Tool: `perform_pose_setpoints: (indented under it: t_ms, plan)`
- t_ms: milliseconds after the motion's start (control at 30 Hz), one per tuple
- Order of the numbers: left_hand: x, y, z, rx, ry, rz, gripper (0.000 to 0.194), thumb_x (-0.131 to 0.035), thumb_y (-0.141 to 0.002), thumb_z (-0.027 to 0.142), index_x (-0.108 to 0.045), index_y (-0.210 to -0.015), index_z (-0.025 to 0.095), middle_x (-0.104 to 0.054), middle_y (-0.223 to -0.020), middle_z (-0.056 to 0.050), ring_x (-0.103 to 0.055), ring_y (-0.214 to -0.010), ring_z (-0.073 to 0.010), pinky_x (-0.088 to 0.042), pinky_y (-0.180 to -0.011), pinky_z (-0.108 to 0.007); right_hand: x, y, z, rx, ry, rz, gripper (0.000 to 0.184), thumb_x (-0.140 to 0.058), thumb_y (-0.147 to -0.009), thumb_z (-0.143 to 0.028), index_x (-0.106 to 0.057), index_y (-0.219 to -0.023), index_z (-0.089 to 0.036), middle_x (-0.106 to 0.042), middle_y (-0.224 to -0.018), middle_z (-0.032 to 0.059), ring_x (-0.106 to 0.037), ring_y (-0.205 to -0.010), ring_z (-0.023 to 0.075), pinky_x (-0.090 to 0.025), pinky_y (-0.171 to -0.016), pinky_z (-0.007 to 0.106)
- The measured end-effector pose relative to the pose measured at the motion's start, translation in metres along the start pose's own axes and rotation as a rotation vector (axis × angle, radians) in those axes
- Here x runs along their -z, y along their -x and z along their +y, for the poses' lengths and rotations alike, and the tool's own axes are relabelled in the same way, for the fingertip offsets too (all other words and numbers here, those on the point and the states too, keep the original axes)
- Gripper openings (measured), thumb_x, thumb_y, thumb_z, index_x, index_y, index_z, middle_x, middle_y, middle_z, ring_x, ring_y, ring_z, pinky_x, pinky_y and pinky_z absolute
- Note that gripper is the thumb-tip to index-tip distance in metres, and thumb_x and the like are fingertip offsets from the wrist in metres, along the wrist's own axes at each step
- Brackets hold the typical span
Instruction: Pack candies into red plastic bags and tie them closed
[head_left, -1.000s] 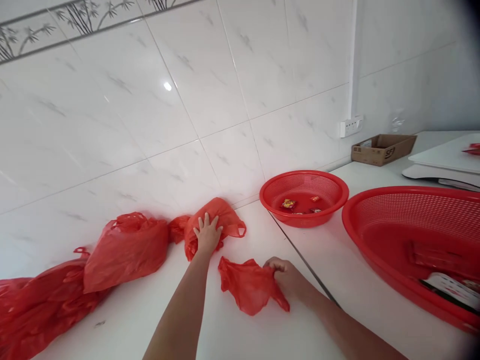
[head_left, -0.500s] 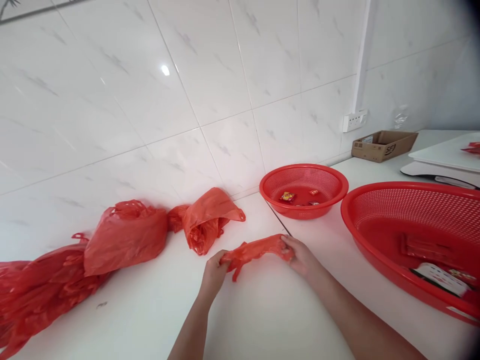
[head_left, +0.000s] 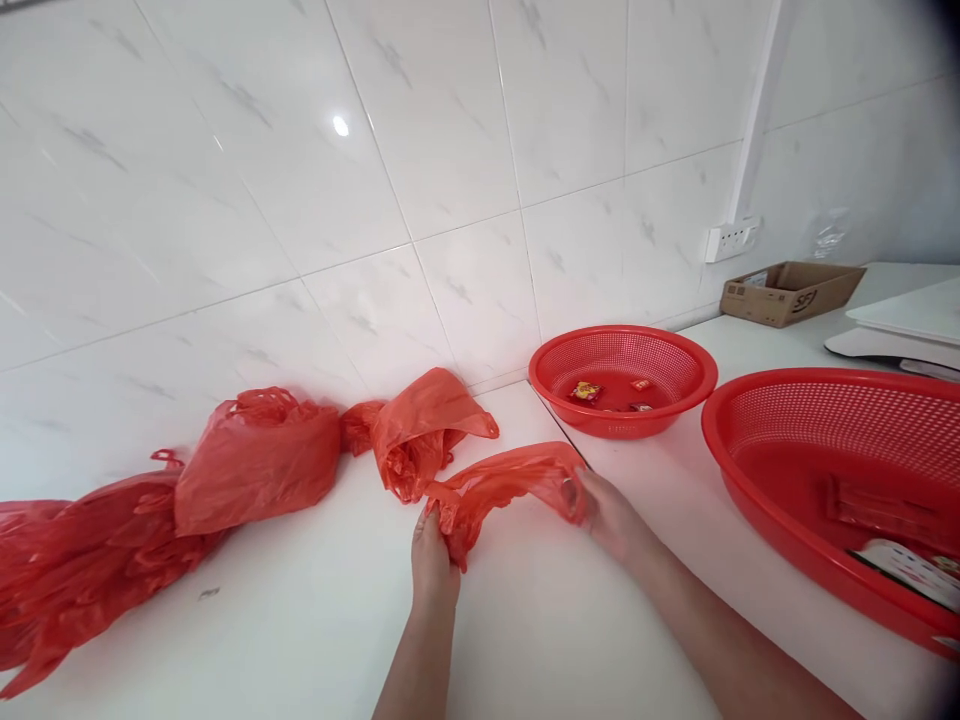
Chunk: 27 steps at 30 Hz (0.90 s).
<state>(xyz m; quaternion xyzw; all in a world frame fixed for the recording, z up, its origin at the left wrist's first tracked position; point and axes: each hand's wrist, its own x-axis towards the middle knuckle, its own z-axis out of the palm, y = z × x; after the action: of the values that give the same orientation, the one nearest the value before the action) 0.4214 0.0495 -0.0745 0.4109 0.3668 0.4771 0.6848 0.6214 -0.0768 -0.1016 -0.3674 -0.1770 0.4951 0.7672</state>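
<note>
Both my hands hold one thin red plastic bag (head_left: 504,482) just above the white counter (head_left: 315,630). My left hand (head_left: 433,553) pinches its left end, fingers closed on the crumpled plastic. My right hand (head_left: 604,508) grips the right end, and the bag stretches in an arch between them. Right behind it lies another crumpled red bag (head_left: 420,432) against the tiled wall.
More red bags (head_left: 255,470) lie in a row along the wall to the left. A small red basket (head_left: 622,379) with a few wrapped items stands at the back right. A large red basket (head_left: 832,470) sits at the right, with a cardboard box (head_left: 791,292) behind it.
My left hand left the crumpled bag by the wall and took the left end of the bag in my right hand. Both hands then lifted and stretched it.
</note>
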Motion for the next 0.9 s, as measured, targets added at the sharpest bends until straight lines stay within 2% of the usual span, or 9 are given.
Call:
perform_pose_setpoints:
  t_ms: [167,267,367,433,567,633,733,833,900]
  plan:
    - [-0.004,0.003,-0.007,-0.035,-0.024,0.017,0.024,-0.067,-0.069,0.035,-0.051,-0.083,0.024,-0.051,-0.062,0.007,-0.046,-0.042,-0.0071,-0.027,-0.034,-0.016,-0.018,0.015,0.02,-0.169,0.201,-0.443,0.042,-0.068,-0.075,-0.047,-0.058,-0.103,-0.019,-0.064,-0.09,0.0051,-0.061,-0.07,0.0129,-0.043,-0.053,0.021]
    - [-0.003,0.003,-0.01,-0.064,-0.066,-0.005,0.026,-0.065,-0.069,0.036,-0.05,-0.088,0.025,-0.051,-0.063,0.008,-0.043,-0.04,-0.0066,-0.024,-0.033,-0.015,-0.02,0.019,0.02,-0.229,0.24,-0.574,0.055,-0.072,-0.071,-0.044,-0.051,-0.117,-0.022,-0.062,-0.102,0.0064,-0.062,-0.077,0.014,-0.046,-0.059,0.023]
    - [-0.001,0.006,-0.009,-0.092,-0.162,-0.003,0.022,-0.06,-0.074,0.039,-0.05,-0.088,0.025,-0.049,-0.06,0.008,-0.04,-0.039,-0.0064,-0.024,-0.034,-0.016,-0.025,0.022,0.017,-0.293,0.383,-0.681,0.045,-0.07,-0.071,-0.04,-0.056,-0.108,-0.018,-0.063,-0.1,0.0078,-0.062,-0.074,0.0144,-0.045,-0.057,0.022]
    - [0.0,0.009,-0.006,-0.095,-0.289,0.019,0.02,-0.058,-0.076,0.041,-0.05,-0.084,0.024,-0.045,-0.056,0.008,-0.036,-0.039,-0.0068,-0.025,-0.035,-0.017,-0.033,0.027,0.018,-0.166,0.527,-0.58,0.034,-0.065,-0.074,-0.036,-0.058,-0.104,-0.02,-0.063,-0.1,0.007,-0.061,-0.077,0.0156,-0.047,-0.06,0.026]
    - [-0.002,0.018,0.0,-0.139,-0.498,-0.02,0.025,-0.057,-0.076,0.045,-0.055,-0.082,0.021,-0.055,-0.068,0.002,-0.046,-0.052,-0.0104,-0.035,-0.043,-0.02,-0.051,0.037,0.025,0.5,0.979,-0.107,0.031,-0.057,-0.077,-0.018,-0.057,-0.108,-0.025,-0.058,-0.11,0.006,-0.055,-0.101,0.0211,-0.046,-0.088,0.039]
    - [-0.004,0.022,0.001,-0.178,-0.54,-0.104,0.025,-0.058,-0.076,0.045,-0.057,-0.08,0.02,-0.056,-0.074,0.0,-0.049,-0.06,-0.0123,-0.038,-0.048,-0.021,-0.055,0.039,0.03,0.737,1.148,-0.031,0.036,-0.05,-0.079,-0.012,-0.056,-0.113,-0.025,-0.056,-0.115,0.0076,-0.052,-0.108,0.0223,-0.045,-0.093,0.041]
    - [-0.006,0.026,0.0,-0.2,-0.54,-0.215,0.024,-0.057,-0.077,0.043,-0.056,-0.072,0.019,-0.048,-0.066,0.002,-0.041,-0.055,-0.0102,-0.035,-0.047,-0.02,-0.055,0.036,0.032,0.81,1.318,-0.006,0.046,-0.042,-0.082,-0.006,-0.051,-0.123,-0.025,-0.053,-0.123,0.0094,-0.049,-0.113,0.0233,-0.046,-0.092,0.042]
    - [-0.008,0.029,-0.003,-0.193,-0.475,-0.26,0.026,-0.053,-0.08,0.042,-0.055,-0.069,0.019,-0.042,-0.059,0.004,-0.033,-0.05,-0.0083,-0.029,-0.045,-0.02,-0.053,0.033,0.028,0.778,1.418,-0.008,0.054,-0.043,-0.079,-0.005,-0.046,-0.129,-0.025,-0.053,-0.128,0.0087,-0.045,-0.119,0.027,-0.038,-0.099,0.049]
    - [-0.007,0.029,-0.007,-0.149,-0.431,-0.266,0.027,-0.051,-0.08,0.042,-0.054,-0.068,0.018,-0.042,-0.056,0.004,-0.033,-0.048,-0.0083,-0.028,-0.044,-0.021,-0.052,0.034,0.026,0.703,1.399,-0.045,0.05,-0.045,-0.077,-0.006,-0.052,-0.122,-0.026,-0.06,-0.117,0.0072,-0.05,-0.113,0.0279,-0.037,-0.097,0.05]
